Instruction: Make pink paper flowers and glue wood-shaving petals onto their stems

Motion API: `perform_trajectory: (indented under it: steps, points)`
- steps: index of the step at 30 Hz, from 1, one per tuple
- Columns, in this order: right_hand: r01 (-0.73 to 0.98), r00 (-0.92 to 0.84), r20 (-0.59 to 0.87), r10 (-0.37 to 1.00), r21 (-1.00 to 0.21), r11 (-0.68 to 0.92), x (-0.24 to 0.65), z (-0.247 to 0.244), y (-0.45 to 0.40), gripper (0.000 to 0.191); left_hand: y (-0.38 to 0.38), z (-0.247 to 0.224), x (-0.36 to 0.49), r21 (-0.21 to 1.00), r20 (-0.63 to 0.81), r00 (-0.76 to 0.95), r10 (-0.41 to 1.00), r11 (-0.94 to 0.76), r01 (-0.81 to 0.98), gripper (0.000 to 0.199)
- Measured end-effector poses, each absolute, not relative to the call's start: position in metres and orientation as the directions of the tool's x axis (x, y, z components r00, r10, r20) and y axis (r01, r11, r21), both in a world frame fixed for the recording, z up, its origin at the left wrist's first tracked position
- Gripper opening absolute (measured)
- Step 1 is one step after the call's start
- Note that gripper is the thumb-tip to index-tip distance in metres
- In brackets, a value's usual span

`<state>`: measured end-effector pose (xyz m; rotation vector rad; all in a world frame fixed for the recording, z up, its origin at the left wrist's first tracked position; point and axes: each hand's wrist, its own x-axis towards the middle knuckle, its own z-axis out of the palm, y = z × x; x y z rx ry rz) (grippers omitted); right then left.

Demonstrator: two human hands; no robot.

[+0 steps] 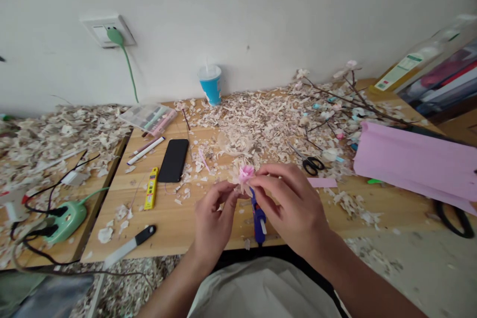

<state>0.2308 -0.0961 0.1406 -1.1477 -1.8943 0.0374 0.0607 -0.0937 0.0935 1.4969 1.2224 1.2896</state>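
Between my two hands is a small pink flower (pixel 246 173) with pale, papery outer petals. My left hand (pixel 216 213) pinches it from below at its base, thumb against forefinger. The fingertips of my right hand (pixel 292 198) close on its right side, at the petals. Just under the flower a blue glue gun (pixel 259 218) lies on the wooden table, partly hidden by my hands. A pink paper strip (pixel 322 182) and black-handled scissors (pixel 313 165) lie to the right of my right hand.
Pale shavings (pixel 261 119) cover the back of the table (pixel 208 228). A blue cup (pixel 210 84), a black phone (pixel 173 160), a yellow box (pixel 151 189) and a knife (pixel 130 245) stand or lie leftward. Flowering branches (pixel 335 97), pink paper (pixel 413 159) and a bottle (pixel 406 67) are rightward.
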Motion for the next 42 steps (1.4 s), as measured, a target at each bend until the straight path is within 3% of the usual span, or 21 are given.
perform_trajectory:
  steps: [6, 11, 15, 32, 42]
  points:
    - [0.670, -0.157, 0.656, 0.738, -0.478, 0.568, 0.233, 0.145, -0.100, 0.034, -0.096, 0.094, 0.060, 0.946, 0.249, -0.030, 0.968, -0.236, 0.220, 0.013]
    - [0.685, -0.224, 0.640, 0.735, -0.433, 0.586, 0.234, 0.149, -0.103, 0.040, -0.096, 0.093, 0.059, 0.932, 0.264, -0.029, 0.964, -0.247, 0.266, 0.011]
    - [0.701, -0.260, 0.639, 0.724, -0.391, 0.596, 0.233, 0.152, -0.103, 0.033, -0.097, 0.094, 0.059, 0.917, 0.294, -0.029, 0.955, -0.274, 0.289, 0.010]
    - [0.609, -0.084, 0.600, 0.796, -0.601, 0.518, 0.227, 0.157, -0.113, 0.030, -0.103, 0.088, 0.057, 0.929, 0.272, -0.031, 0.962, -0.254, 0.268, 0.010]
    - [0.693, -0.217, 0.500, 0.839, -0.526, 0.493, 0.223, 0.164, -0.124, 0.024, -0.104, 0.087, 0.055, 0.916, 0.298, -0.047, 0.953, -0.272, 0.296, 0.013]
